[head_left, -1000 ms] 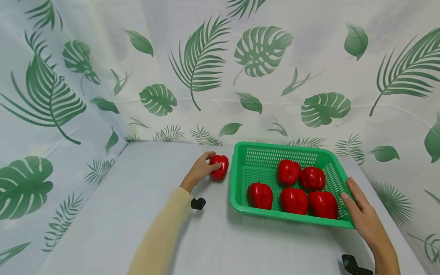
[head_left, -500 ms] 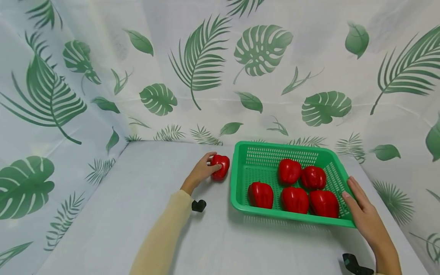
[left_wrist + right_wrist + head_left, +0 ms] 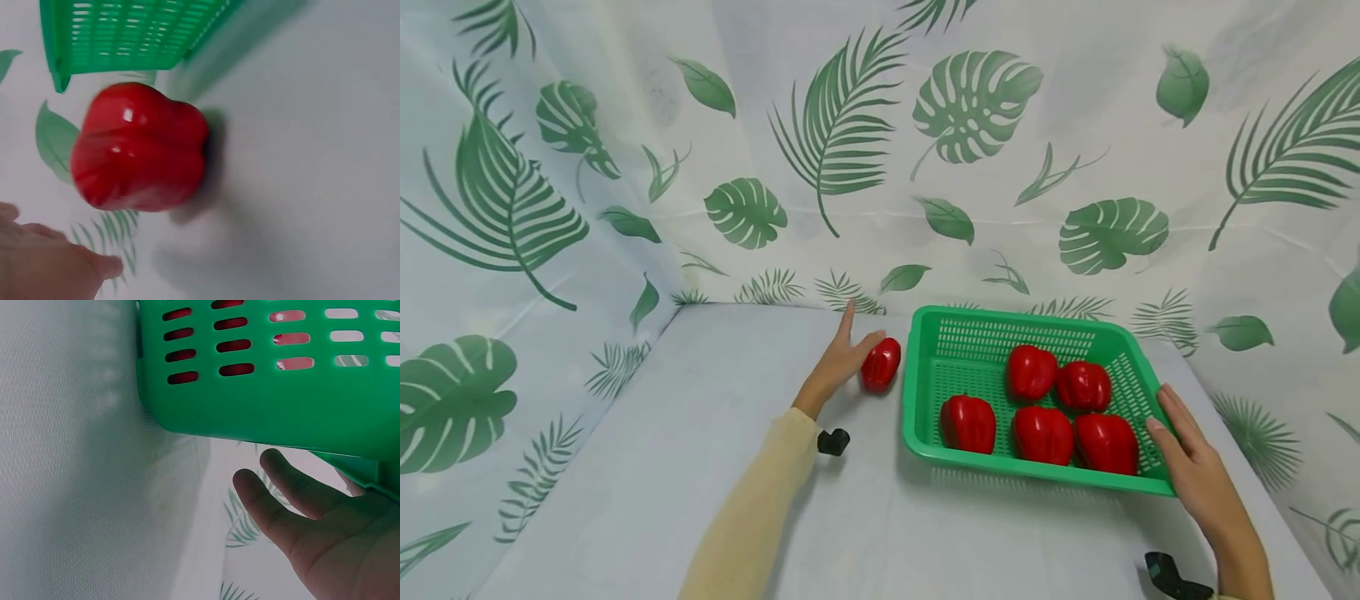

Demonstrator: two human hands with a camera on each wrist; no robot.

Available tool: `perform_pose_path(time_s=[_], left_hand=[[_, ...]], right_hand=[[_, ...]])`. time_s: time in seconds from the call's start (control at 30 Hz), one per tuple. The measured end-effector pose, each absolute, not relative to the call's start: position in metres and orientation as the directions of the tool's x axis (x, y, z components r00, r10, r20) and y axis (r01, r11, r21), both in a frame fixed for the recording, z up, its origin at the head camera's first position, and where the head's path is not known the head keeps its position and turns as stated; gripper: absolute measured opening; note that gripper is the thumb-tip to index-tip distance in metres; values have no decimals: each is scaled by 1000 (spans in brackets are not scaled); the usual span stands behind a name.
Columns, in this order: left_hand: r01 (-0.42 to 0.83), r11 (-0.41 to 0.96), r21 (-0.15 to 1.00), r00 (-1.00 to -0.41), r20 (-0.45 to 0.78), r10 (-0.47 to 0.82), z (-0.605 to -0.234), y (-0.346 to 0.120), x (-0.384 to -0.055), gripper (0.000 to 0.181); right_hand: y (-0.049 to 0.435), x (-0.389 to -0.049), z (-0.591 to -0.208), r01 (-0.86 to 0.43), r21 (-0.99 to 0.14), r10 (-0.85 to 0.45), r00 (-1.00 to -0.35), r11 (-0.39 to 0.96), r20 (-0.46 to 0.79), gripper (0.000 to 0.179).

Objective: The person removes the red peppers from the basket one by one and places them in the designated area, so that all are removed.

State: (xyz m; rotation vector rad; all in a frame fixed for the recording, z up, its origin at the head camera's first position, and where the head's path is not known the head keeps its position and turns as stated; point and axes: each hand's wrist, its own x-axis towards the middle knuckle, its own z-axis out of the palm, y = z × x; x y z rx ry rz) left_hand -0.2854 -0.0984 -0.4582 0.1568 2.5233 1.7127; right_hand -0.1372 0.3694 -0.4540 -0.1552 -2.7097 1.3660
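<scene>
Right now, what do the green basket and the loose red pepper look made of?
Green basket: looks like moulded plastic, smooth, slightly glossy, with even rows of slots in its walls. Loose red pepper: very shiny, uniform red skin with sharp highlights; possibly a plastic replica, though a real one cannot be ruled out.

The red pepper (image 3: 880, 364) near the far edge of the table (image 3: 662, 467) has a smooth, glossy skin with small bright highlights, and it looks like plastic. The green basket (image 3: 925, 433) is moulded plastic, slightly shiny, with slotted walls. The table has a matt, fine-textured cover, the printed backdrop (image 3: 850, 125) looks like thin creased cloth, and the sleeve (image 3: 752, 517) is soft matt fabric.
</scene>
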Motion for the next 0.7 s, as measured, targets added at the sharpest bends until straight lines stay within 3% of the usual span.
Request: perform_pose_path(time_s=[0.23, 0.7], left_hand=[[157, 317, 936, -985, 122, 126, -435, -95, -288, 87], [241, 165, 956, -957, 206, 206, -380, -62, -277, 82]], right_hand=[[368, -137, -456, 36, -803, 133, -990, 594, 55, 70], [371, -136, -453, 43, -795, 137, -989, 605, 50, 71]])
